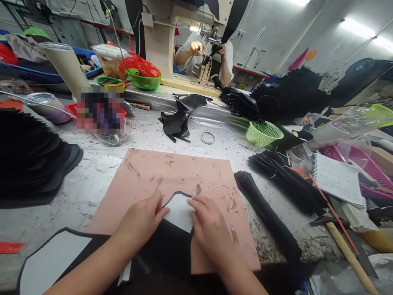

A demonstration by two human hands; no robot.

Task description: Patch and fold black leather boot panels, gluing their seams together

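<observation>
A black shoe-upper piece with white backing patches lies over the front of a pink board. My left hand pinches the left edge of its upper white patch. On the patch's right edge, my right hand has its thumb and fingers closed. A second white patch lies at the lower left, partly behind my left forearm. The near part of the black piece runs out of view.
Stacked black pieces stand at the left. Black strip bundles, a hammer and a notebook lie right. Beyond are a light-green basket, black cut pieces and a person at a sewing machine.
</observation>
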